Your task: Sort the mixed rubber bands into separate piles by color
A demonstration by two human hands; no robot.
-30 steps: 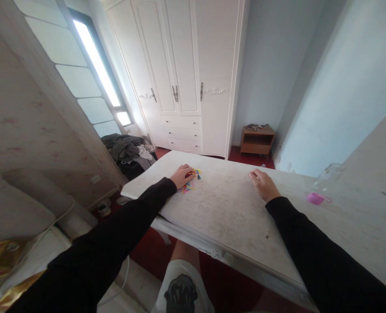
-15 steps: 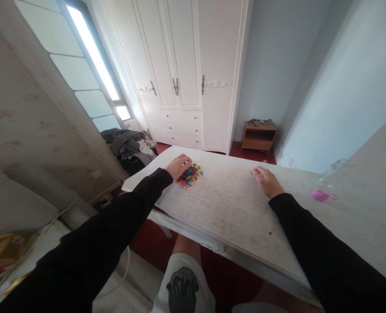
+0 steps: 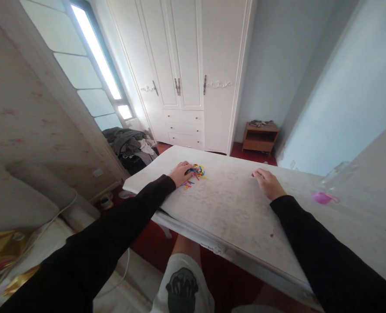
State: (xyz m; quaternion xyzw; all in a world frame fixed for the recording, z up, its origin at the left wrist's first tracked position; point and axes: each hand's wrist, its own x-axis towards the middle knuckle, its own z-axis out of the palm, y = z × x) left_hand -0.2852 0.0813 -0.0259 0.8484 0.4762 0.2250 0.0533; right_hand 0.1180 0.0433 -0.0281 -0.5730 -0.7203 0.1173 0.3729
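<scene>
A small heap of thin, brightly coloured strips point(image 3: 198, 171) lies on the white table, with a few loose pieces nearer me. My left hand point(image 3: 181, 173) rests over the left side of the heap, palm down. Its fingers are bent but apart and touch the strips, hiding part of them. Farther right, my right hand point(image 3: 265, 181) is closed above the tabletop, thumb against the fingers. A tiny reddish spot shows at its fingertips; whether it is a held piece I cannot make out.
On the right of the table point(image 3: 232, 217) are a pink item with a loop point(image 3: 323, 198) and a clear container point(image 3: 339, 173). A small dark speck point(image 3: 271, 235) lies near my right forearm. Beyond stand a white wardrobe point(image 3: 186, 56), a wooden nightstand point(image 3: 260, 138) and piled clothes point(image 3: 127, 145).
My left hand has come down over the heap and pushed it slightly right, leaving a few strips nearer me. My right hand stays closed in nearly the same place.
</scene>
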